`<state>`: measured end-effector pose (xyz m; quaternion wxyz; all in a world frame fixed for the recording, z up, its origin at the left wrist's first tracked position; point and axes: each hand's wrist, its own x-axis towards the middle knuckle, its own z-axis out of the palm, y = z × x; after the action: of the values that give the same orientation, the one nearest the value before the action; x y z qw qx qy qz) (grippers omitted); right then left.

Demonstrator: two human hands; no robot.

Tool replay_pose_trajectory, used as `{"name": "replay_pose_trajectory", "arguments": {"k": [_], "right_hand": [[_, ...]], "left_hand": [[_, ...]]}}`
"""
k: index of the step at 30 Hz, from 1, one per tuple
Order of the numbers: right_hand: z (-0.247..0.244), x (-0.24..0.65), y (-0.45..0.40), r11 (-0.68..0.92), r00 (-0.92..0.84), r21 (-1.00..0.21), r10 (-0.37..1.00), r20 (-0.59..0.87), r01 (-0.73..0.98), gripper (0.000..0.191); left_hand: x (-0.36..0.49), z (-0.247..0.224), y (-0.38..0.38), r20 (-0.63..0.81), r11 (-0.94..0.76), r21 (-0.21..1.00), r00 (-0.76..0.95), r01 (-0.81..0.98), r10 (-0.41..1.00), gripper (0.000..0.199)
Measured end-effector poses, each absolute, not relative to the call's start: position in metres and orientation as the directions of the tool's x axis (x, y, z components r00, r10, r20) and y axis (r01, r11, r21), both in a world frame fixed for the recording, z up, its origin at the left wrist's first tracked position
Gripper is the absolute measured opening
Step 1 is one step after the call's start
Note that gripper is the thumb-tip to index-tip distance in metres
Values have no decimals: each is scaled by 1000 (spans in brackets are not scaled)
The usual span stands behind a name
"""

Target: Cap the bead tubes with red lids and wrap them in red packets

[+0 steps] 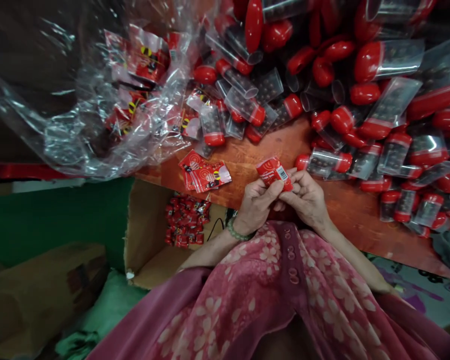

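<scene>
Between my two hands, just above the table edge, is a small red printed packet (270, 171) with a barcode on one side. My left hand (258, 202) pinches its lower edge, the thumb lying across it. My right hand (304, 196) has its fingers closed at the packet's lower right corner. Left of my hands, a few flat red packets (206, 172) overlap on the table. Close by on the right lies a clear tube with red ends (324, 161), filled with dark round beads.
A pile of similar red-capped clear tubes (392, 110) covers the back and right of the wooden table (345, 215). A clear plastic bag (78, 145) with red packets sits at the back left. Below the edge, a cardboard box (144, 225) holds many red packets.
</scene>
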<state>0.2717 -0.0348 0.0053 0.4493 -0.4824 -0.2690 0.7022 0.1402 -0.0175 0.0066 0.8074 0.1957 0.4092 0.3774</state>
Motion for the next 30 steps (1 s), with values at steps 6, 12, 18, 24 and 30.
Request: {"name": "replay_pose_trajectory", "arguments": {"k": [6,12,18,24,30], "right_hand": [[4,269,-38,-483,-150,-813,875,-460,-325,58],[1,259,-41,-533,-296,-801,839,-457,-273,57],[11,269,-47,-392,-355,-919,854,-381,42,31],[22,306,-50,131,-128,-775,990,65,618,9],[13,335,-49,101,-14,-412,978,208,906,25]], "left_hand": [[132,-1,-31,-501,635,627,390,-451,772,52],[109,5,-41,-475,592,701,359,-398,803,49],[-6,7,-80,-478,470,874,42,121,878,32],[-134,-1,-124,-104,198,564,-169,802,980,39],[-53,12,-77,195,-50,525,-63,850,979,49]]}}
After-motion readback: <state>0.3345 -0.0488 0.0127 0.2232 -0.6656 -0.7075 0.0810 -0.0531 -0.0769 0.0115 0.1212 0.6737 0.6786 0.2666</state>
